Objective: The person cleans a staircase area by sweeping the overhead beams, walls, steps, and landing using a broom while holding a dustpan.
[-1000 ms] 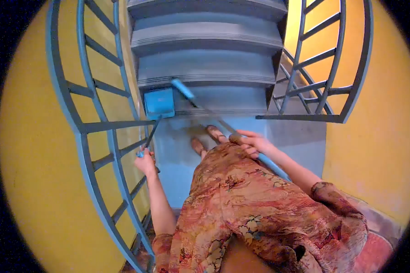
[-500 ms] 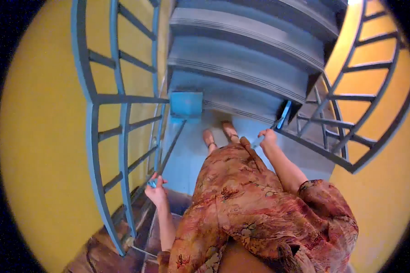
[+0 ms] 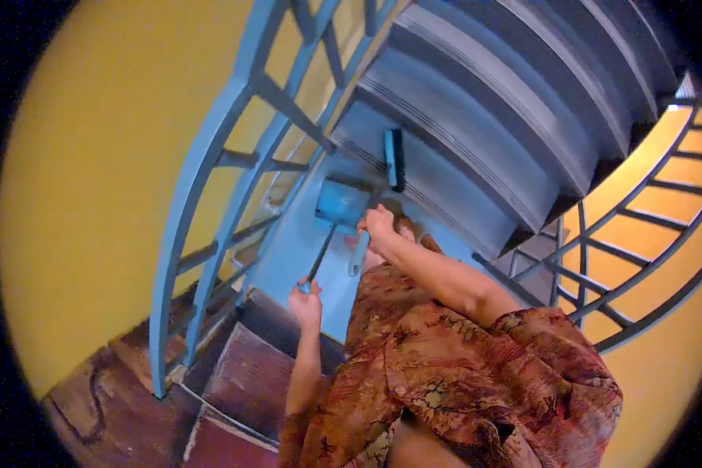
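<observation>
My left hand point(image 3: 306, 309) is closed round the top of a long-handled dustpan point(image 3: 342, 203). Its blue pan rests on the blue landing, close to the foot of the steps, with the dark handle slanting back to me. Farther forward, my right hand point(image 3: 377, 222) grips a broom by its handle, whose light blue end point(image 3: 358, 256) sticks out below my fist. The broom's blue head with dark bristles point(image 3: 395, 160) is at the lowest step, to the right of the pan and apart from it. My forearm and hand hide part of the broom's handle.
Grey-blue stairs point(image 3: 476, 109) curve upward ahead. A blue metal railing point(image 3: 210, 148) runs along the left by a yellow wall point(image 3: 93, 195); another railing point(image 3: 624, 249) curves on the right. Reddish-brown tiles point(image 3: 249, 370) lie at lower left, past the landing's edge.
My right hand has swung the broom from the right side across to the left, near the dustpan. The view has turned, and my left hand still holds the dustpan.
</observation>
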Motion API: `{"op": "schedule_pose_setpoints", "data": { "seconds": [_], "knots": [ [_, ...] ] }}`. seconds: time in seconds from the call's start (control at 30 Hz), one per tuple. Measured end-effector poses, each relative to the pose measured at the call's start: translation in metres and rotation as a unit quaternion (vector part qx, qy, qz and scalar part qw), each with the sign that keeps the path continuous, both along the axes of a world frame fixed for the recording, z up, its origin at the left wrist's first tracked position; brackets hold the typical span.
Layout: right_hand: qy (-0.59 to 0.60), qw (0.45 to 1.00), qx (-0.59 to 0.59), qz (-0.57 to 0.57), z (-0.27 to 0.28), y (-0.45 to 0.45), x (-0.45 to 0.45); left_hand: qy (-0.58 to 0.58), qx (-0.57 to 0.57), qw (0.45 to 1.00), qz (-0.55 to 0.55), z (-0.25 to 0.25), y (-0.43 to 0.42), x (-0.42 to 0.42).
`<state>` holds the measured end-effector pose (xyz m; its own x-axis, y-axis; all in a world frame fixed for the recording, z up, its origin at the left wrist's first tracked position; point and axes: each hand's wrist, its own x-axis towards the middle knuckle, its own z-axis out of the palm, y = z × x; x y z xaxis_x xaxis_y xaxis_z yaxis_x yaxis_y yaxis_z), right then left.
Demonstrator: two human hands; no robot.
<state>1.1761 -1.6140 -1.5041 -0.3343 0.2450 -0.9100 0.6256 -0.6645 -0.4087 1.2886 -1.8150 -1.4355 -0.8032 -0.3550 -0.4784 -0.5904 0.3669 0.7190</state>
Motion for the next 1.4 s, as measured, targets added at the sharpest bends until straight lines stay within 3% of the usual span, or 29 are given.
{"op": "schedule_pose_setpoints", "data": {
  "seconds": [0.13,0.2,0.23,0.3,0.4,0.47,0.53,0.67,0.73,0.77,0.83,0.97,1.07,1.13,1.17,1.23,1.3,1.4],
  "knots": [
    [0.011,0.996,-0.014,0.085,-0.007,-0.006,-0.017,-0.016,-0.085,0.996,-0.032,-0.023,0.001,-0.027],
    [0.032,0.974,0.07,0.215,-0.017,0.0,-0.019,-0.025,-0.108,0.991,-0.069,-0.038,-0.002,-0.038],
    [0.03,0.971,0.075,0.224,-0.013,0.007,-0.014,-0.027,-0.102,0.993,-0.06,-0.047,-0.003,-0.042],
    [0.064,0.919,0.085,0.38,0.024,0.023,0.001,0.011,-0.125,0.988,-0.084,-0.066,-0.004,-0.049],
    [0.034,0.903,0.088,0.418,0.053,0.071,0.029,0.048,-0.179,0.977,-0.107,-0.064,0.001,-0.064],
    [0.01,0.892,0.109,0.439,0.085,0.075,0.029,0.065,-0.151,0.984,-0.071,-0.076,-0.002,-0.065],
    [0.027,0.947,0.078,0.311,0.101,0.069,0.032,0.075,-0.128,0.988,-0.042,-0.083,-0.006,-0.064],
    [0.02,0.924,0.158,0.347,0.03,0.056,-0.016,0.033,-0.14,0.988,-0.061,-0.077,-0.01,-0.074],
    [0.035,0.866,0.237,0.439,-0.015,0.056,-0.027,0.018,-0.129,0.989,-0.063,-0.074,-0.013,-0.073],
    [0.033,0.864,0.236,0.444,-0.005,0.055,-0.023,0.012,-0.12,0.991,-0.064,-0.073,-0.014,-0.072],
    [0.017,0.796,0.228,0.561,0.042,0.054,-0.007,0.002,-0.11,0.992,-0.064,-0.075,-0.016,-0.071],
    [-0.016,0.827,0.119,0.55,0.103,0.097,0.028,0.011,-0.12,0.992,-0.039,-0.072,-0.018,-0.065],
    [-0.018,0.854,0.074,0.515,0.119,0.12,0.059,0.002,-0.105,0.994,-0.013,-0.075,-0.026,-0.06],
    [-0.029,0.901,0.038,0.432,0.131,0.118,0.072,-0.005,-0.098,0.995,0.001,-0.074,-0.031,-0.046],
    [-0.022,0.898,0.04,0.437,0.128,0.116,0.078,0.002,-0.116,0.993,0.01,-0.072,-0.033,-0.038],
    [-0.008,0.941,0.05,0.336,0.114,0.119,0.087,0.017,-0.142,0.989,0.029,-0.071,-0.033,-0.021],
    [0.011,0.937,0.032,0.347,0.1,0.119,0.082,-0.028,-0.069,0.992,0.103,-0.079,-0.035,-0.003],
    [0.01,0.95,0.018,0.312,0.086,0.126,0.079,0.02,-0.141,0.983,0.12,-0.06,-0.03,0.039]
  ]
}}
